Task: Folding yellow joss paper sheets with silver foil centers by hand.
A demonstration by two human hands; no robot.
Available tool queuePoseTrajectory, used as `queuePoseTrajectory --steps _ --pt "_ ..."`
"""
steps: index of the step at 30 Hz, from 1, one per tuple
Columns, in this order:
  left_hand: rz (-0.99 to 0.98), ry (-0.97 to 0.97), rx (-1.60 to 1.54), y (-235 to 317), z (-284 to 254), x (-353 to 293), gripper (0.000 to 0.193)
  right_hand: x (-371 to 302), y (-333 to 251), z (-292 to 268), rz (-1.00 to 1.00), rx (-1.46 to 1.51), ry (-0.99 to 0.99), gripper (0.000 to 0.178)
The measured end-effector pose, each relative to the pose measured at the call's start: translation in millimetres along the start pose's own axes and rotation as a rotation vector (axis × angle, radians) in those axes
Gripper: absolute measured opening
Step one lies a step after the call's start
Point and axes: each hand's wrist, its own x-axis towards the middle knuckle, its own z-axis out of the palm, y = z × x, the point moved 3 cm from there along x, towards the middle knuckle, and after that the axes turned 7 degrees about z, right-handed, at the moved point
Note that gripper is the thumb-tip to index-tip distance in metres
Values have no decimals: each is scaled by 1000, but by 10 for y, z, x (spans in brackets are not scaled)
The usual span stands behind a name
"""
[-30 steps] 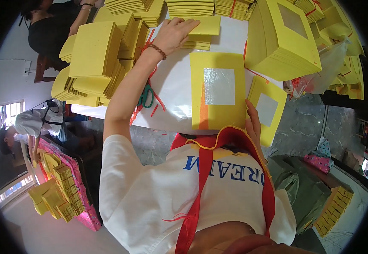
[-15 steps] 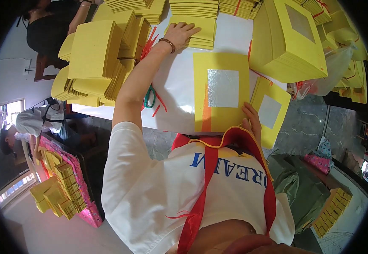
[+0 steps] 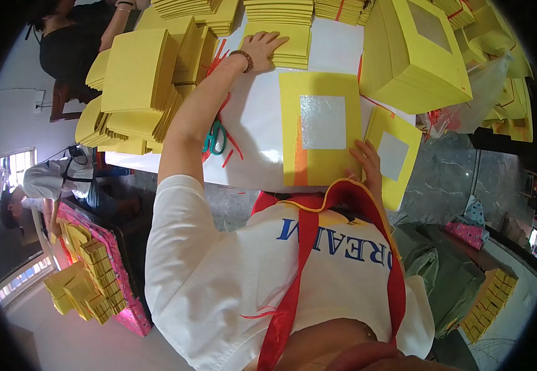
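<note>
My left hand [image 3: 260, 51] lies with its fingers spread on the top of a stack of folded yellow paper [image 3: 292, 46] at the far side of the table. In front of me, flat on the white tabletop, is a yellow paper sheet [image 3: 321, 167] with a silver square and an orange strip. My right hand [image 3: 368, 163] rests at that sheet's lower right edge, its fingers outstretched and slightly apart. Beside it, a second yellow piece with a silver square [image 3: 394, 154] hangs partly over the table's edge.
Teal-handled scissors [image 3: 217, 137] and red ties [image 3: 230, 142] lie by my left forearm. Tall yellow stacks [image 3: 133, 74] stand at left, and a large yellow block [image 3: 404, 55] at right. Two people [image 3: 70, 46] are on the left, one beside a pink-covered table [image 3: 104, 238].
Both hands keep nearly the same places. The right fingers have shifted slightly on the sheet's edge. The view has moved a little, and more of the scissors shows.
</note>
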Motion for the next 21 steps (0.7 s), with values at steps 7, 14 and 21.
queuePoseTrajectory --steps 7,14,21 --pt "47 339 -51 153 -311 -256 60 134 16 -14 -101 -83 -35 38" --pt "184 470 -503 1302 -746 -1365 37 185 60 67 -78 -105 -40 34" --pt "384 319 -255 2052 -587 -1950 42 127 26 81 -28 -42 -51 29"
